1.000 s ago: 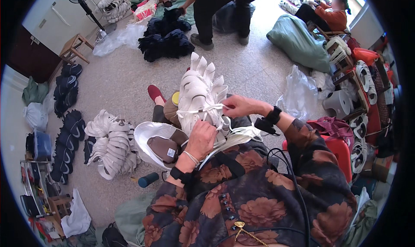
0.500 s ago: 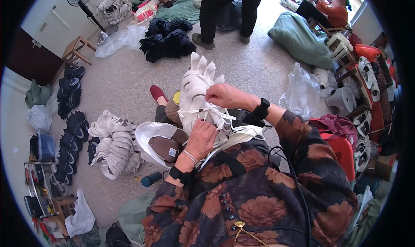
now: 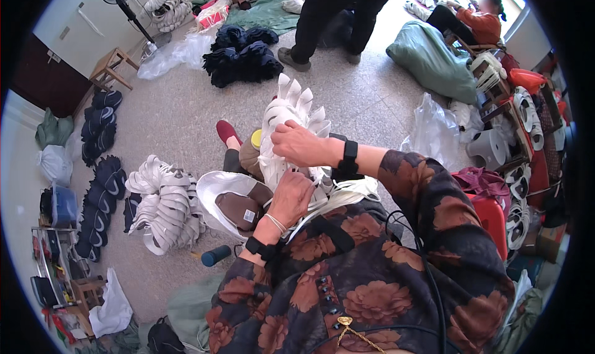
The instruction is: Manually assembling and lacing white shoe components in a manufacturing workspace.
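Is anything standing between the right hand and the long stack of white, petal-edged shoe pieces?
Nothing visible: the right hand lies directly over the stack, though fingertip contact is hard to tell. The left hand is nearer the body, and the white shoe with brown insole sits left of it.

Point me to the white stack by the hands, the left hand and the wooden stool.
White stack [image 3: 284, 110]: head view, on its upper part.
Left hand [image 3: 290, 200]: head view, on the back of the hand.
Wooden stool [image 3: 107, 63]: head view, on its seat.
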A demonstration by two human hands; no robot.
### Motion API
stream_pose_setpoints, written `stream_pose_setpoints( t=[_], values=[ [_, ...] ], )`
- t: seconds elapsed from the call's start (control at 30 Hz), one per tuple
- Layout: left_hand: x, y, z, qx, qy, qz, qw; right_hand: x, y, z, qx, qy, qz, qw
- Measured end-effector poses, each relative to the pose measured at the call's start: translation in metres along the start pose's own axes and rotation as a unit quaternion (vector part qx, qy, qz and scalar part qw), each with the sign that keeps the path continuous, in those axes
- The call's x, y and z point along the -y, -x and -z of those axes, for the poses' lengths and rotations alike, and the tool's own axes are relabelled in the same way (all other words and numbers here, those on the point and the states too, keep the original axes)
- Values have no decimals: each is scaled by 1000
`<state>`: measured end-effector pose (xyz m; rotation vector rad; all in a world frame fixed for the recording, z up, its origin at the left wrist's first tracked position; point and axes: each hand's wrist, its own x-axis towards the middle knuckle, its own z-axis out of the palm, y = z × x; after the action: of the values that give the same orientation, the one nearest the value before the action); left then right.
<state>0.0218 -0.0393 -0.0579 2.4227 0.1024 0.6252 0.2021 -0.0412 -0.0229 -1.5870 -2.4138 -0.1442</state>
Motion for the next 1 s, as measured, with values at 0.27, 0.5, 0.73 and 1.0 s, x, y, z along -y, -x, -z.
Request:
stream_pose_setpoints(
  t=[0.27, 0.5, 0.73, 1.0],
  values=[
    [1, -2, -1, 3, 59, 36, 998, -8, -32, -13, 91, -60, -6, 994],
    [3, -1, -1, -9, 61, 31, 998, -10, -52, 9, 23, -405, -113, 907],
    [-5, -5, 10, 9, 51, 34, 998, -35, 15, 12, -97, -274, -193, 937],
    [-64, -18, 65, 59, 427, 270, 861, -39, 15, -12, -90, -281, -209, 932]
  ],
)
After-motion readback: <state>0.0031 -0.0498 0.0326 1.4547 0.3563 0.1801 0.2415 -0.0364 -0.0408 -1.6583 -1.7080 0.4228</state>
